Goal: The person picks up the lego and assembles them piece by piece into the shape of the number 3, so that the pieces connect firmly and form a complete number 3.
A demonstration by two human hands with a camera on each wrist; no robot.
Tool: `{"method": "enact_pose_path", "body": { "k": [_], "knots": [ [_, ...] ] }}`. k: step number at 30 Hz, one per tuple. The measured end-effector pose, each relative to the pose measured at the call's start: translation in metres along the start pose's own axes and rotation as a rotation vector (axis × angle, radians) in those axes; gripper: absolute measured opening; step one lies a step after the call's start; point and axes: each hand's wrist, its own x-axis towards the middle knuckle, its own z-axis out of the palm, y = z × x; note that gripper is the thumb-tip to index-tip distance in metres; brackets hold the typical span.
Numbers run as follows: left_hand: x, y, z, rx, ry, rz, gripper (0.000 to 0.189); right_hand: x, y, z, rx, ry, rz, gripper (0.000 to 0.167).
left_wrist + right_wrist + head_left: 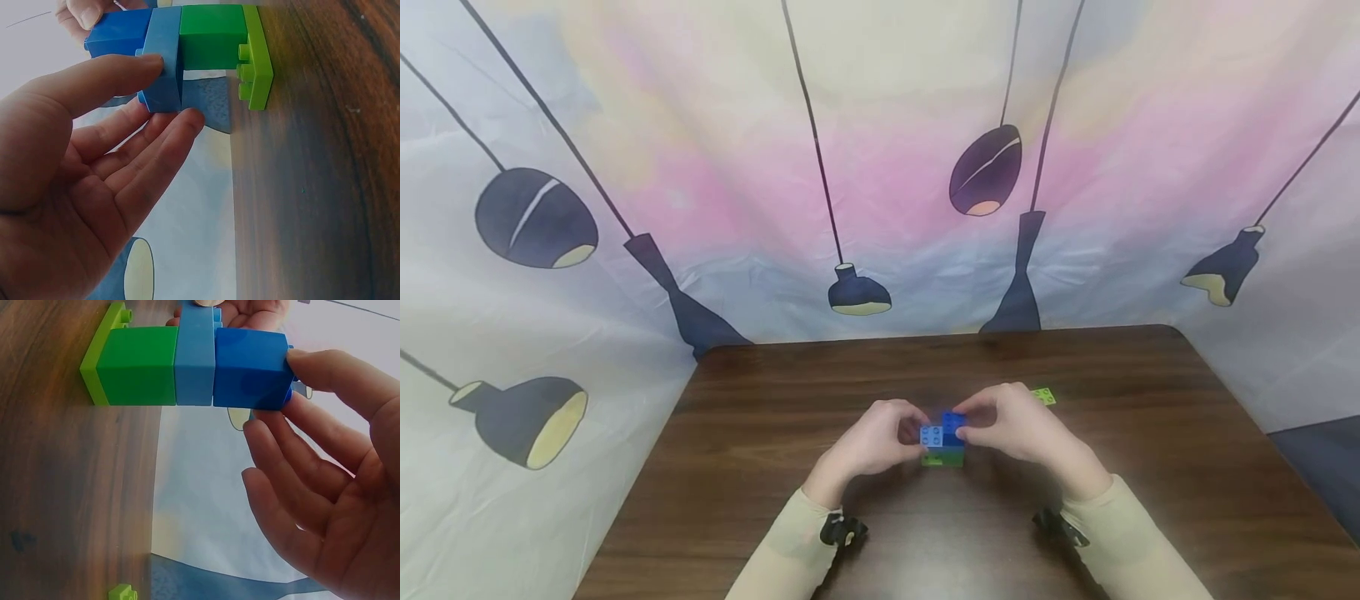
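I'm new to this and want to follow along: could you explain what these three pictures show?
There is no robot here, only a person's two bare hands. The wide picture comes from a camera on the head, looking forward and down. The other two come from cameras on the left and right wrists; they look turned sideways, so the upright stack seems to lie down.

On the brown table stands a stack: lime base, green block, light blue block and, on top, dark blue block. Another lime piece lies beyond the right hand.

The left hand pinches the light blue block; the right holds the dark blue one.
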Motion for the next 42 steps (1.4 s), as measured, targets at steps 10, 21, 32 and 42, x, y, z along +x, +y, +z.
{"method": "enact_pose_path", "body": {
  "k": [10,21,32,42],
  "knots": [
    [-0.0012,-0.0014,0.0022,-0.003,0.009,-0.006,0.028,0.0004,0.0040,0.0008,0.031,-0.009,0.004,0.025],
    [-0.0049,-0.0019,0.0039,-0.006,0.002,-0.016,0.028,-0.0012,0.0062,0.0004,0.038,-0.044,0.004,0.025],
    [-0.0020,-0.0030,-0.0011,-0.027,-0.008,-0.012,0.028,0.0015,0.0069,-0.0020,0.023,-0.050,-0.017,0.026],
    [-0.0019,-0.0044,-0.0025,-0.063,-0.015,-0.017,0.030,0.0012,0.0082,-0.0020,0.024,-0.043,-0.013,0.026]
  ]
}}
